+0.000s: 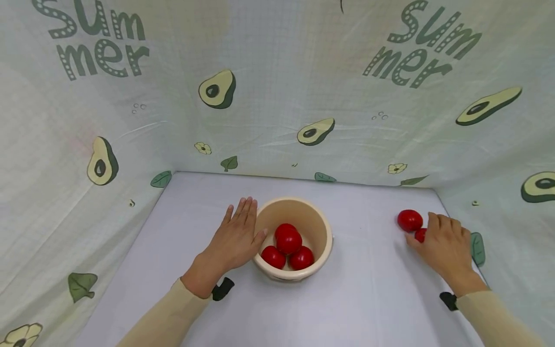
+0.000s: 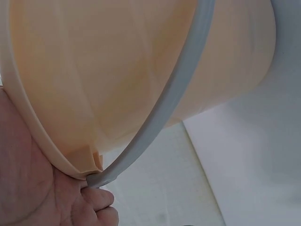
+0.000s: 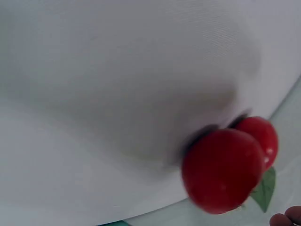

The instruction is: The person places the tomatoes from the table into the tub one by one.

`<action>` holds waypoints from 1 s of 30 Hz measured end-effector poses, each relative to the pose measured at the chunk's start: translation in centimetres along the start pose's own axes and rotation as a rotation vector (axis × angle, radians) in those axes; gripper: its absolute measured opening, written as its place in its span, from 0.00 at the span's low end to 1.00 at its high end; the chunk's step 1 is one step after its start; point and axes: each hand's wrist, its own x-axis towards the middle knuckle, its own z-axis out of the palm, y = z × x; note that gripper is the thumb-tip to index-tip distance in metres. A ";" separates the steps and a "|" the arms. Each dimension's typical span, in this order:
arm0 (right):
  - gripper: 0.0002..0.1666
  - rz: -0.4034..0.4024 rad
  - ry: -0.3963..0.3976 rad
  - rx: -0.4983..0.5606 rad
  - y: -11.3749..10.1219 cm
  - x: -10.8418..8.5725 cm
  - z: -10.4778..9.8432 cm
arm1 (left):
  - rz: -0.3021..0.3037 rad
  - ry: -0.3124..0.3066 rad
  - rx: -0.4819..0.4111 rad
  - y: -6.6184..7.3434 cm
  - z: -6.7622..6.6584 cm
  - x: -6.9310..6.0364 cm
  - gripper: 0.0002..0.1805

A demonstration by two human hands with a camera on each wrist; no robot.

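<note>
A cream bucket (image 1: 324, 236) stands upright mid-table, with several glossy red balls (image 1: 288, 239) inside. My left hand (image 1: 234, 241) rests against the bucket's left rim, its fingers straight. The left wrist view shows the palm by the rim, near one end of the bucket's grey handle (image 2: 162, 103). At the table's right side, my right hand (image 1: 446, 246) is over a red ball (image 1: 420, 234), partly hiding it, with its fingers bent downward. Another red ball (image 1: 409, 220) lies just beyond. In the right wrist view the fingertips (image 3: 287, 216) appear apart from the nearer ball (image 3: 222, 171).
The white tabletop (image 1: 360, 299) carries the bucket and balls. A cloth (image 1: 264, 58) printed with avocados and lettering hangs behind the table and along both sides. The two loose balls lie near the right table edge.
</note>
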 end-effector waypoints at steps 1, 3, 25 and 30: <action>0.55 0.028 -0.037 -0.005 0.7 -0.3 0.1 | -0.001 0.000 -0.002 0.0 0.0 0.0 0.45; 0.57 0.075 -0.097 -0.018 1.8 -0.7 0.4 | -0.002 -0.002 -0.003 0.0 0.0 -0.1 0.45; 0.50 0.198 -0.239 -0.132 3.0 -1.3 2.2 | -0.013 0.006 -0.016 -0.1 0.1 0.0 0.45; 0.47 0.198 -0.145 -0.094 2.8 -1.2 1.6 | -0.008 0.003 -0.012 0.0 0.1 0.0 0.45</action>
